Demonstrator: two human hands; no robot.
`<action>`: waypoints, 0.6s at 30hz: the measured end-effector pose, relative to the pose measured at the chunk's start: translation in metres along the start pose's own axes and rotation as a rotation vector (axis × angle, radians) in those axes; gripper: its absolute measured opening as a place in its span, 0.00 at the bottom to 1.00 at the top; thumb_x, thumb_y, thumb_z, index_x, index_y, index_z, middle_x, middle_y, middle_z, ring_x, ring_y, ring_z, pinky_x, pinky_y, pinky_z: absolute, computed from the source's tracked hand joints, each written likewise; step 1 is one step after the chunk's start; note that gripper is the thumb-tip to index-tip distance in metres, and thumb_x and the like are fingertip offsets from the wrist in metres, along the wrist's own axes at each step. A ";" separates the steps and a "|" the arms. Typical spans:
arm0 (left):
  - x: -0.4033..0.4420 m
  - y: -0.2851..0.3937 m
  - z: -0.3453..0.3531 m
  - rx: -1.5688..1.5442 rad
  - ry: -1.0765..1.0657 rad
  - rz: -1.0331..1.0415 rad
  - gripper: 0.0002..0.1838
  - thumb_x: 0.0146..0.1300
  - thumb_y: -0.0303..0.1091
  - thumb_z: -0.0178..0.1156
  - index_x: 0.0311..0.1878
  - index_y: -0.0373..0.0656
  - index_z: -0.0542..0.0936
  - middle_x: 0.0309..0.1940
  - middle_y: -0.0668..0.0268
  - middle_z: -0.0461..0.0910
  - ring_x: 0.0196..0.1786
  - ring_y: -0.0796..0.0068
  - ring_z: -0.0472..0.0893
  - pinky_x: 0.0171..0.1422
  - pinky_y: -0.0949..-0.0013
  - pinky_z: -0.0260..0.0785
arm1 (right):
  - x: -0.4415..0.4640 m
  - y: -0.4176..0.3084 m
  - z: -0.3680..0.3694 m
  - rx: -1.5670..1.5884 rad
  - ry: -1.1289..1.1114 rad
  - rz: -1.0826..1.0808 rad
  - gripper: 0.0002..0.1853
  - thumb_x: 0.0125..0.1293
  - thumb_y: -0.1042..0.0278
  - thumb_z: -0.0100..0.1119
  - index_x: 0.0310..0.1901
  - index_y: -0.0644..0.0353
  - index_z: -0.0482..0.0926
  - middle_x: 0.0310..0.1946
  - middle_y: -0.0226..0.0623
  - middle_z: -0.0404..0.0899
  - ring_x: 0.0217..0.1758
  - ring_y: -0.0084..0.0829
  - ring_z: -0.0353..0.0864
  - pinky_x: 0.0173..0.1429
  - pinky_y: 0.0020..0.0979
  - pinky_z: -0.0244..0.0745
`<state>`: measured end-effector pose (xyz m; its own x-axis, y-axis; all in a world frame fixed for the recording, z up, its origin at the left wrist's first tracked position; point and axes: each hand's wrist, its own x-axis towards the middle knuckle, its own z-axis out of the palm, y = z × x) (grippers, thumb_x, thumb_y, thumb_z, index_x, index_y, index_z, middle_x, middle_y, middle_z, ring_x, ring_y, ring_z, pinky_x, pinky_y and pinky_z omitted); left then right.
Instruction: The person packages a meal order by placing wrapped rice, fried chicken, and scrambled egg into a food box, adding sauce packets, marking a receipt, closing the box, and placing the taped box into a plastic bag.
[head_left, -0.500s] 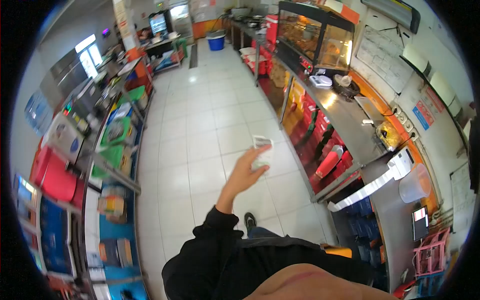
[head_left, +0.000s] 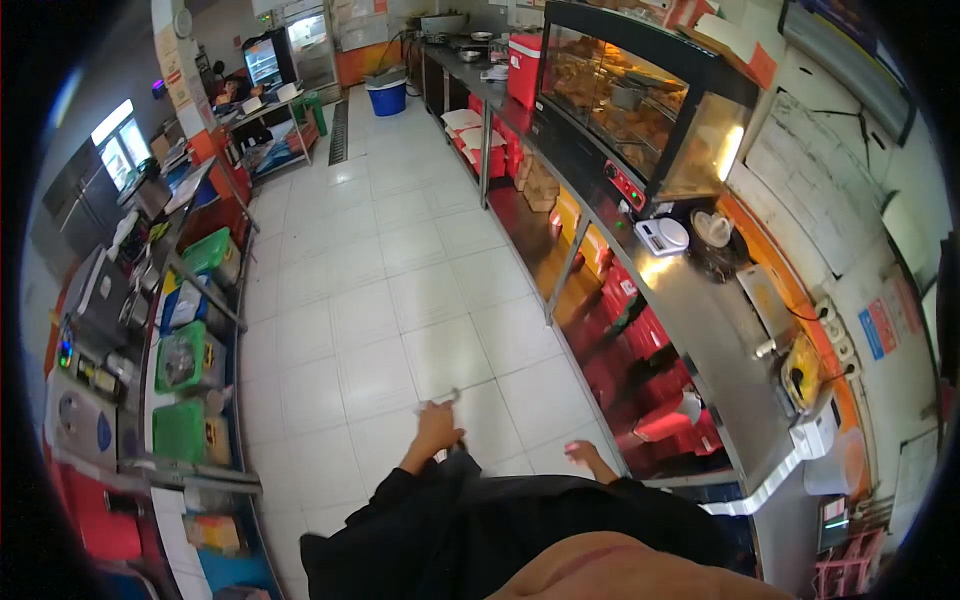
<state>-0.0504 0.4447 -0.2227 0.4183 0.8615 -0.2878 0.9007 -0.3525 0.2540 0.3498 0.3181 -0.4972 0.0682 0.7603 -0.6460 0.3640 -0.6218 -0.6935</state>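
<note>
My left hand [head_left: 437, 426] is low in the middle of the view, above the tiled floor, back upward and fingers curled. A small thin greyish bit shows at its fingertips, too blurred to make out. Further right, my right hand [head_left: 588, 456] reaches out of its black sleeve, close to the steel counter's lower edge. Its fingers are slightly bent and apart, and nothing shows in them. The two hands do not touch each other.
A steel counter [head_left: 690, 320] runs along the right with a heated display case [head_left: 620, 100], a white scale [head_left: 662, 236] and a printer [head_left: 815, 432] trailing paper. Shelves with green tubs [head_left: 178, 432] line the left. A blue bucket [head_left: 387, 98] stands far ahead.
The view has moved forward along the aisle. My left hand has dropped lower and left, and the white slip at its fingers no longer shows clearly. My right hand has come into view.
</note>
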 end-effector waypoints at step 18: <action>0.799 -0.042 -0.425 -0.699 0.686 0.809 0.36 0.50 0.33 0.65 0.63 0.35 0.62 0.62 0.48 0.61 0.62 0.50 0.65 0.65 0.62 0.59 | 0.257 -0.322 -0.127 -0.286 0.452 -0.039 0.14 0.53 0.56 0.61 0.35 0.57 0.80 0.28 0.39 0.80 0.33 0.32 0.78 0.38 0.35 0.72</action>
<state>0.1964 1.3030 -0.0712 0.4829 0.5770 0.6587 0.0763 -0.7771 0.6248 0.3681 0.7375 -0.3999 0.4195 0.8263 -0.3760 0.6088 -0.5633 -0.5587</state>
